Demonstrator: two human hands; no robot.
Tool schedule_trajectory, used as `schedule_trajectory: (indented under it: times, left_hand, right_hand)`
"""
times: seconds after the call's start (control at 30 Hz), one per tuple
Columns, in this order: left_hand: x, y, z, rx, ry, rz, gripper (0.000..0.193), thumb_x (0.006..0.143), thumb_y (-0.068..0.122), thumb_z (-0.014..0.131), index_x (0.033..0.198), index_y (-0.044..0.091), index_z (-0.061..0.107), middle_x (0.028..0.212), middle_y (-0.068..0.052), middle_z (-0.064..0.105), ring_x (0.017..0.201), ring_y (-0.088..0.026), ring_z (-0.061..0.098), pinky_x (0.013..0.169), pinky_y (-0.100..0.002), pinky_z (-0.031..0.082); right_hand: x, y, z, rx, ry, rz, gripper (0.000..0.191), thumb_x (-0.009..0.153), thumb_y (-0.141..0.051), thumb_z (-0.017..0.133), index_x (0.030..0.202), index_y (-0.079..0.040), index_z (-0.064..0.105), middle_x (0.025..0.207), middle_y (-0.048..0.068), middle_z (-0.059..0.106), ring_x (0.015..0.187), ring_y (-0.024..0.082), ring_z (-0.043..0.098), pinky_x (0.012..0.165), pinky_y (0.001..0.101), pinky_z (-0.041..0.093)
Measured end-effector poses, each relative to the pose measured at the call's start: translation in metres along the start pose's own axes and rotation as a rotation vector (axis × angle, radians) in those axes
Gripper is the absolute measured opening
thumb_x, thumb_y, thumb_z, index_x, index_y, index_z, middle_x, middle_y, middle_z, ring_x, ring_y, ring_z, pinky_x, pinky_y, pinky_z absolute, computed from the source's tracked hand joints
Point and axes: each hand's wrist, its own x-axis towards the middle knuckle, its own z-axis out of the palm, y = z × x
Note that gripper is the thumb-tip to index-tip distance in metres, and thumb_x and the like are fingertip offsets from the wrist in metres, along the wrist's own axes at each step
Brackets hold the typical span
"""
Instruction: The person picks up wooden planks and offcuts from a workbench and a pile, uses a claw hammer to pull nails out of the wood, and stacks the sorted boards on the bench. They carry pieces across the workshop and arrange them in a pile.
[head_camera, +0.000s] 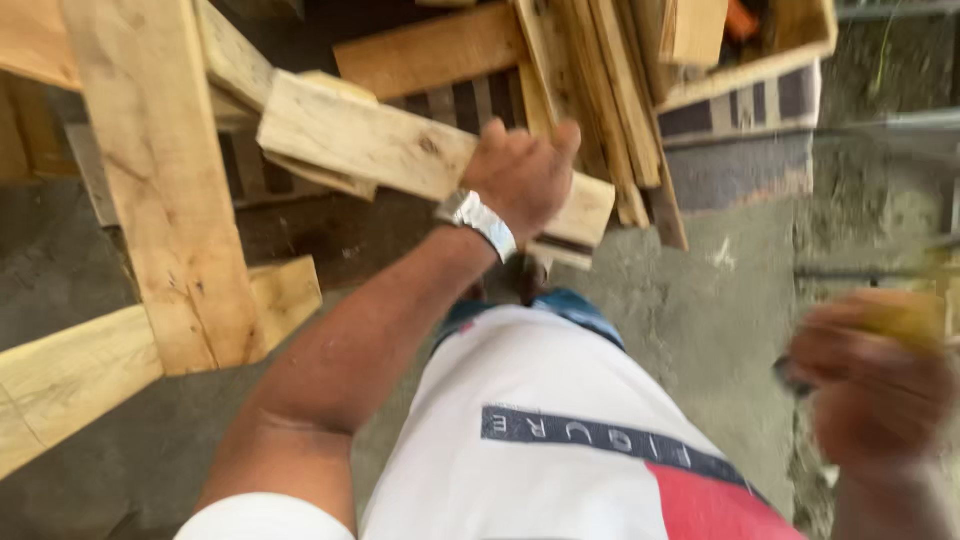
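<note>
My left hand (520, 175), with a silver watch on the wrist, grips a short pale wooden plank (370, 145) that lies tilted across the middle of the view. At the right edge, blurred, my right hand (870, 390) is closed around a yellow-handled tool (905, 318); the tool's kind cannot be made out. Both hands are well apart from each other.
A pale wooden frame of broad boards (160, 190) stands at the left. A pile of planks (600, 70) and a wooden crate (750, 90) lie at the back. Grey concrete floor (700, 290) spreads below. My white shirt fills the lower middle.
</note>
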Motion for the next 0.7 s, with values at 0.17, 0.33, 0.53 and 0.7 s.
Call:
schedule_trajectory:
  times: [0.17,0.33,0.53,0.7]
  left_hand:
    - [0.003,0.004,0.003,-0.045,-0.127,-0.053,0.011,0.100,0.016,0.051,0.109,0.013,0.056,0.060,-0.002,0.064,0.056,-0.025,0.063,0.071,-0.046,0.042]
    - [-0.002,0.000,0.003,-0.094,-0.053,-0.018,0.021,0.090,0.019,0.056,0.110,0.012,0.057,0.060,-0.003,0.065,0.058,-0.024,0.064,0.069,-0.047,0.041]
    - [0.001,0.003,0.004,-0.080,-0.041,-0.021,0.022,0.093,0.020,0.057,0.113,0.009,0.059,0.061,-0.003,0.065,0.058,-0.025,0.063,0.069,-0.046,0.042]
    - [0.007,0.003,-0.002,-0.069,-0.067,-0.035,0.013,0.096,0.018,0.055,0.108,0.014,0.058,0.060,-0.003,0.065,0.057,-0.025,0.063,0.069,-0.045,0.041]
  right_hand:
    - [0.006,0.038,0.009,-1.548,-0.210,-0.948,0.032,0.103,-0.036,0.046,0.095,-0.009,0.061,0.072,0.005,0.056,0.062,0.017,0.050,0.054,0.0341,0.042]
    - [0.016,0.036,-0.003,-0.651,-0.081,-0.030,0.029,0.107,-0.030,0.046,0.102,-0.004,0.057,0.074,0.006,0.053,0.065,0.016,0.051,0.062,0.0340,0.045]
    - [0.020,0.046,0.027,-1.652,-0.201,-0.628,0.030,0.109,-0.036,0.050,0.102,-0.009,0.059,0.078,0.006,0.057,0.064,0.016,0.054,0.060,0.0313,0.047]
    - [0.006,0.013,0.042,-1.089,-0.114,-0.203,0.026,0.107,-0.035,0.046,0.112,-0.013,0.059,0.081,0.010,0.059,0.064,0.024,0.051,0.051,0.0364,0.045]
